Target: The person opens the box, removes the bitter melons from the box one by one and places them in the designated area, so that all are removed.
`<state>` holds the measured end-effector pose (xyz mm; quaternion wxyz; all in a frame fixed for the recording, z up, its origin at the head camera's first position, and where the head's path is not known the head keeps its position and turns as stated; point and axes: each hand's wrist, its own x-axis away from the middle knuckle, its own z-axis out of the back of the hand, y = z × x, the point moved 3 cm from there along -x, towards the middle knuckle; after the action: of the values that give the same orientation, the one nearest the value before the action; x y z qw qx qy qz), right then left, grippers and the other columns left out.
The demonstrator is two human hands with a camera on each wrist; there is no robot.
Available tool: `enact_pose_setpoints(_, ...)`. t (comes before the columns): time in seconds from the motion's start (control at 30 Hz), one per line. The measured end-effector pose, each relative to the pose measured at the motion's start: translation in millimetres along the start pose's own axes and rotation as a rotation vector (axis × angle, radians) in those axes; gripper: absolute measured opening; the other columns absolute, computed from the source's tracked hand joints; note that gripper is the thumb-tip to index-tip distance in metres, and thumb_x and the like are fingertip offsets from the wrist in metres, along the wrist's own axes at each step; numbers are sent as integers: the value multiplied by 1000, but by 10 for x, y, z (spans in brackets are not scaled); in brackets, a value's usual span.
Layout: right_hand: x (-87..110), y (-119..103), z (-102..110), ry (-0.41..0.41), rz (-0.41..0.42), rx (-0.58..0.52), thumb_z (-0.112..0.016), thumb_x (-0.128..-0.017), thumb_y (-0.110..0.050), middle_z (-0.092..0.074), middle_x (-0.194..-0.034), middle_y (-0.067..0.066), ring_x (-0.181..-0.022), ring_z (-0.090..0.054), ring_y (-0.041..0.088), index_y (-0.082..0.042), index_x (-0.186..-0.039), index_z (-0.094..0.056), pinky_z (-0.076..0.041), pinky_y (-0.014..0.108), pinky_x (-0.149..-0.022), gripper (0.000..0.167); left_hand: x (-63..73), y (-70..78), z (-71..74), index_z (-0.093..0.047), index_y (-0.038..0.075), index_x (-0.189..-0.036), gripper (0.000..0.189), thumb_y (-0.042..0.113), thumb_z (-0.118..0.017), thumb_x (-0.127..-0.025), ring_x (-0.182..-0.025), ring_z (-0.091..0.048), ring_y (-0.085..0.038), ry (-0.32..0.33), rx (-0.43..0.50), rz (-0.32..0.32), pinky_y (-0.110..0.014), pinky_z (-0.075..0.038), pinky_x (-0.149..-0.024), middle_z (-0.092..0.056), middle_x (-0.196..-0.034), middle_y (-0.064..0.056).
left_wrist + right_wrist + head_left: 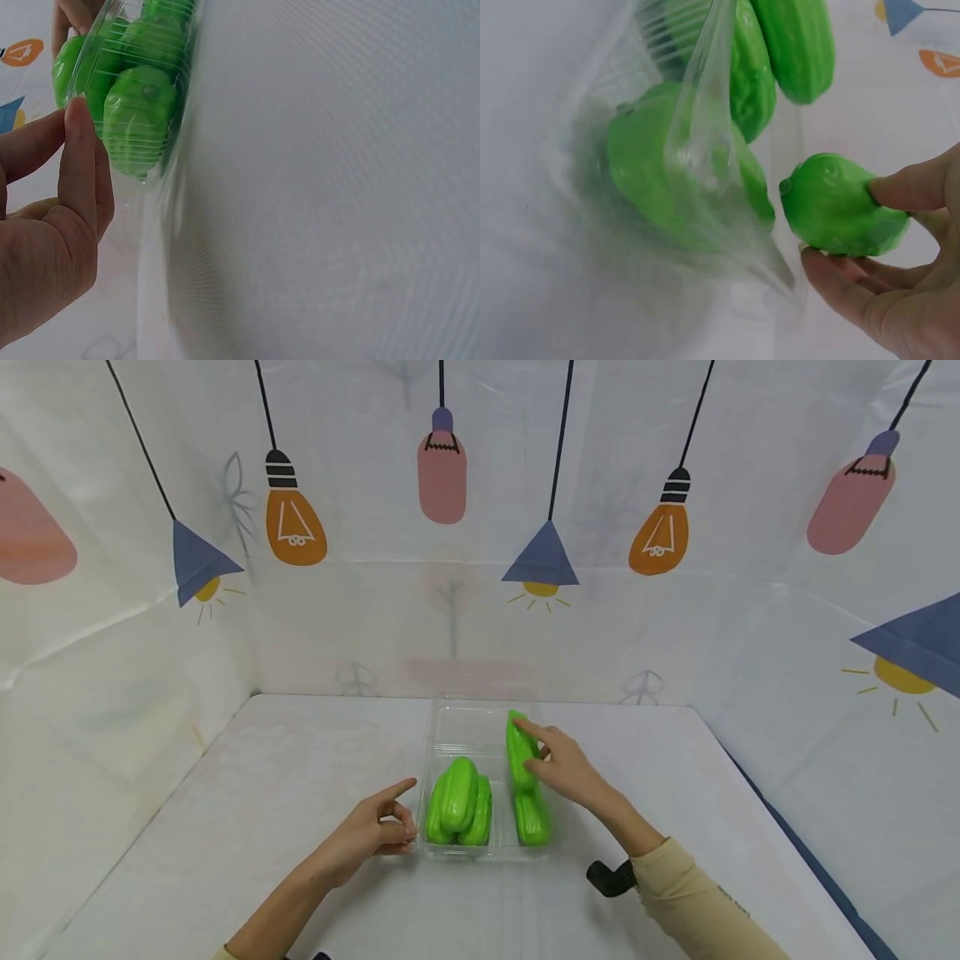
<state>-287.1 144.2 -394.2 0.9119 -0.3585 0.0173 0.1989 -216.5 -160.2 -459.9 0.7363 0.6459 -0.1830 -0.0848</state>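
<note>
A clear plastic box (pixel 483 768) holds several glossy green bitter melons (pixel 460 797), bunched at its left side. At its right side my right hand (pixel 566 768) grips another bitter melon (pixel 844 206), thumb on one side and fingers on the other. This held melon is above a further melon (pixel 532 820). With fingertips at the box's rim (pixel 94 56), my left hand (pixel 375 831) pinches the left front edge, its index finger reaching out. Ridged plastic covers the melons (pixel 140 112) in the left wrist view. Part of the box's contents is hidden behind glare in the right wrist view.
The box lies on a white table (pixel 300 777). Pale sheeting (pixel 360 610) printed with hanging lamps rises behind and at both sides. A black device (pixel 611 878) sits at my right wrist.
</note>
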Motion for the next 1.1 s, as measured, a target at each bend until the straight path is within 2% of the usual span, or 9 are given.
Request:
enact_pose_setpoints(0.23,-39,171,26,27,-37,-59,-64,-92,-14,-52,-148,10,-105,-62,27,-26,-152,-42,-50,29,-67,65,3,9,-12,-23,13,-159,79,11,-67,-93,-87,-64,-21,3,-1,9,-30,-61,-78,-54,-101,-10)
enact_pose_setpoints(0.43,-73,257,78,39,-72,-142,-62,-94,-15,-48,-151,14,-118,-62,34,-27,-153,-39,-57,37,-83,65,5,11,-13,-23,14,-159,79,11,-67,-93,-87,-64,-21,5,1,9,-30,-61,-78,-55,-101,-10)
enact_pose_setpoints(0.6,-117,306,120,40,-110,-198,-58,-96,-14,-44,-153,16,-120,-62,35,-28,-155,-35,-56,43,-91,65,1,10,-15,-23,13,-158,79,11,-67,-93,-85,-64,-19,9,-5,10,-30,-61,-78,-55,-100,-10)
enact_pose_setpoints(0.77,-156,327,157,74,-138,-181,-55,-97,-15,-41,-156,15,-122,-60,34,-31,-156,-31,-55,42,-90,66,2,9,-16,-24,14,-158,78,11,-68,-93,-86,-65,-21,13,-3,15,-31,-61,-78,-55,-100,-10)
enact_pose_setpoints(0.97,-212,383,204,117,-136,-190,-57,-96,-14,-43,-152,24,-124,-58,38,-33,-160,-17,-55,47,-91,78,7,10,-17,-24,14,-158,78,10,-67,-93,-87,-65,-22,13,4,24,-32,-61,-79,-55,-100,-9)
enact_pose_setpoints(1.1,-259,454,244,136,-142,-185,-57,-96,-14,-45,-149,26,-124,-58,40,-26,-159,-22,-57,45,-88,73,8,17,-22,-24,13,-158,78,10,-67,-93,-87,-65,-22,13,5,22,-32,-61,-79,-56,-100,-9)
